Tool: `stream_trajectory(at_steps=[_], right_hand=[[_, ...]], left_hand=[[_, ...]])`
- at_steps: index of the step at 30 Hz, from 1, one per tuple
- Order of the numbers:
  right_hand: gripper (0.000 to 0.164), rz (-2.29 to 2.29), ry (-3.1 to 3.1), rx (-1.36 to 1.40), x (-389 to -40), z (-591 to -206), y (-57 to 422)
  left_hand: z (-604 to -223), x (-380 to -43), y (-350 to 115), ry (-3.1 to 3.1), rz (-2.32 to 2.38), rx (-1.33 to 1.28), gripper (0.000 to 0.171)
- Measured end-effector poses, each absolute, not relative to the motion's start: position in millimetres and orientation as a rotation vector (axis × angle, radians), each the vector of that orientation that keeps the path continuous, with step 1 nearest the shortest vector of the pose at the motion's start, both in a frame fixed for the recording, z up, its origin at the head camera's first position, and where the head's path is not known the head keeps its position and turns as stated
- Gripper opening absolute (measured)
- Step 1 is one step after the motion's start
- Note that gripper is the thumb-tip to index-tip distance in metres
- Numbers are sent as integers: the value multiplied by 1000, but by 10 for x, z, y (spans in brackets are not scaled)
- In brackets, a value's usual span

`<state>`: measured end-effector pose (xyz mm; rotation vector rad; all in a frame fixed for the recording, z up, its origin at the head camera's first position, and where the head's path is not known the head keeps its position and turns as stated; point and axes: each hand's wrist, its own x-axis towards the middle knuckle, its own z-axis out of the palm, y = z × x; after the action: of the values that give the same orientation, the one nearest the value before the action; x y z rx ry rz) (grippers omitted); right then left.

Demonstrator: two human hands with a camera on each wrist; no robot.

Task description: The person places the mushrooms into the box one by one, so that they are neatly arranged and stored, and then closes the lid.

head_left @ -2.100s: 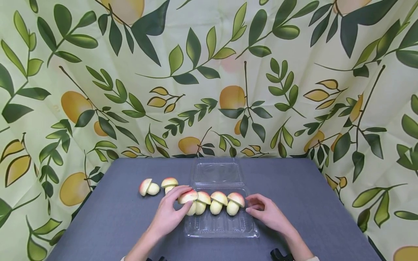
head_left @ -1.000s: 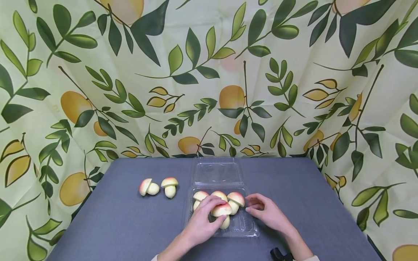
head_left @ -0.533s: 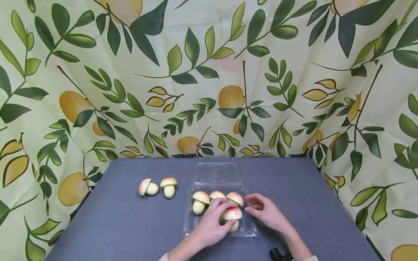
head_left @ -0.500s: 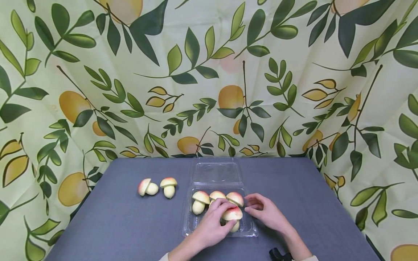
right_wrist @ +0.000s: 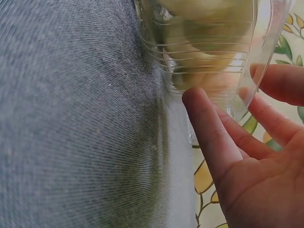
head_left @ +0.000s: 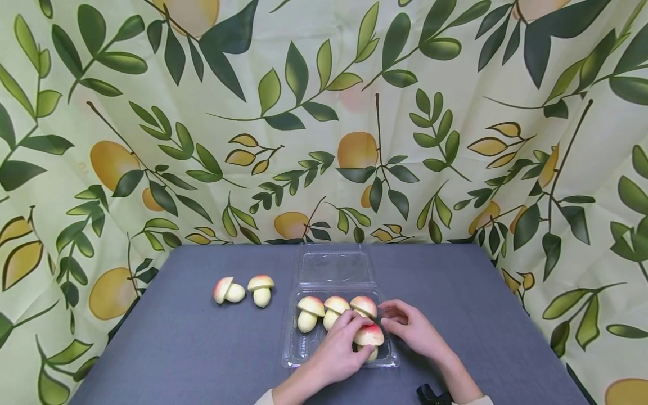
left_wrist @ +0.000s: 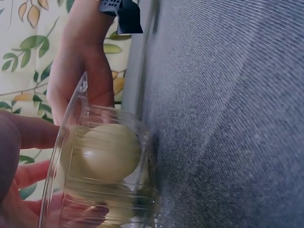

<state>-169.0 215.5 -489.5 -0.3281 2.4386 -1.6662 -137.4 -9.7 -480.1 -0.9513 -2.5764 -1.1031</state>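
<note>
My left hand (head_left: 344, 349) pinches a toy mushroom (head_left: 369, 335) with a red-tinged cream cap, thumb in front and fingers over the cap, at the right front of a clear plastic clamshell box (head_left: 296, 351). Behind it in the box, three more such mushrooms stand in a row: a left one (head_left: 307, 320), a middle one (head_left: 336, 306) and a right one (head_left: 363, 305). At the box's right side is my right hand (head_left: 415, 332), its fingertips against the clear wall in the right wrist view. Through the plastic in the left wrist view shows a pale rounded mushroom (left_wrist: 111, 152).
Two more toy mushrooms lie left of the box on the grey tablecloth (head_left: 192, 337): one on its side (head_left: 229, 291), one cap to the back (head_left: 261, 289). The box's lid (head_left: 336, 267) lies folded back behind it. A leaf-patterned curtain (head_left: 314, 191) encloses the table's back and sides.
My left hand has carried its mushroom from the box's left side to the right front, uncovering the back row. My right hand has stayed at the box's right edge.
</note>
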Motion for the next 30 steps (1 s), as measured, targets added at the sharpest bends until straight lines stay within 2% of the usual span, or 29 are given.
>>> stream_trajectory(at_steps=[21, 30], right_hand=[[37, -1693, 2407, -338, -1682, -4889, 2155], [38, -1684, 2406, -312, -1681, -4891, 2150]], left_hand=[[-4714, -1366, -256, -2605, -920, -1006, 35], [-4566, -1377, -419, -2610, -1159, -1029, 26]])
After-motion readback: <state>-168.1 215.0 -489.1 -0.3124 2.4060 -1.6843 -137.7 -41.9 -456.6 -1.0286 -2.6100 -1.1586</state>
